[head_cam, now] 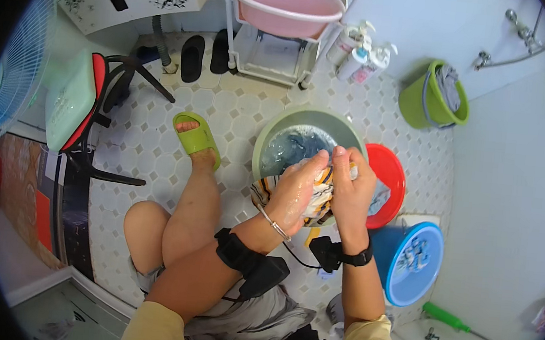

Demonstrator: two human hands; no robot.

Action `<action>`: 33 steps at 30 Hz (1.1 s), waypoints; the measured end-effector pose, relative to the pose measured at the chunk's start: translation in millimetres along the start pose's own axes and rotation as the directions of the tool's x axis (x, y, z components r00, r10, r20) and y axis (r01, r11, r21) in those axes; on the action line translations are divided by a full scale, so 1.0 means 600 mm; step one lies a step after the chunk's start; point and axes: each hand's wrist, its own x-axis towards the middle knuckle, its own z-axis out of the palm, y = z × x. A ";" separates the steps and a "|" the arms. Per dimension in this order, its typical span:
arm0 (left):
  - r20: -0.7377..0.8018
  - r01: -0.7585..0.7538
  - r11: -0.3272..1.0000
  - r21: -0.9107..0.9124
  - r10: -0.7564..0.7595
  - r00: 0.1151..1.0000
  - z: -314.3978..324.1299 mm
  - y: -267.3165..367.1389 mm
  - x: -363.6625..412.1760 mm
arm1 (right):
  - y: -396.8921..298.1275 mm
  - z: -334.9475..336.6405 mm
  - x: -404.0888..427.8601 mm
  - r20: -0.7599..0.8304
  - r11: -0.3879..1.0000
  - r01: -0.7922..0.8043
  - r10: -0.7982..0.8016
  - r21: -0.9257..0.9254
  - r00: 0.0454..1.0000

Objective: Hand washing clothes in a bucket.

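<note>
A wet striped cloth in white, orange and black point(320, 194) is bunched between my two hands, over the near part of a grey-green plastic basin point(261, 144). My left hand point(295, 187), with a bangle at its wrist, grips the cloth from the left side, and suds wet its skin. From the right, my right hand point(353, 187) closes on the same cloth, its thumb raised. One part of the cloth hangs over the basin's near left rim. Soapy water and dark blue fabric point(299, 143) lie inside the basin.
Right of the basin stand a red basin point(397, 182) with light cloth, a blue bucket point(432, 279) and a green bucket point(412, 100), both holding fabric. Pump bottles point(354, 62) stand near a white rack point(262, 73). A black-legged chair point(124, 178) and a fan point(22, 62) are left.
</note>
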 end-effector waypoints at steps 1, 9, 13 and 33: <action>0.018 -0.013 1.000 -0.022 0.014 1.000 0.004 -0.001 0.000 | 0.001 -0.004 -0.002 0.001 0.998 0.005 -0.005 0.061 1.000; 0.028 0.007 0.995 0.096 -0.010 1.000 0.015 -0.001 -0.008 | 0.017 -0.034 -0.030 0.067 0.965 -0.085 0.070 0.248 0.995; 0.008 0.023 0.992 0.121 -0.024 1.000 0.029 -0.009 -0.013 | 0.015 -0.053 -0.045 0.076 0.954 -0.134 0.117 0.269 0.990; 0.029 -0.079 0.976 0.202 0.074 0.997 0.044 -0.010 -0.027 | 0.022 -0.059 -0.057 0.074 0.920 -0.152 0.135 0.362 0.988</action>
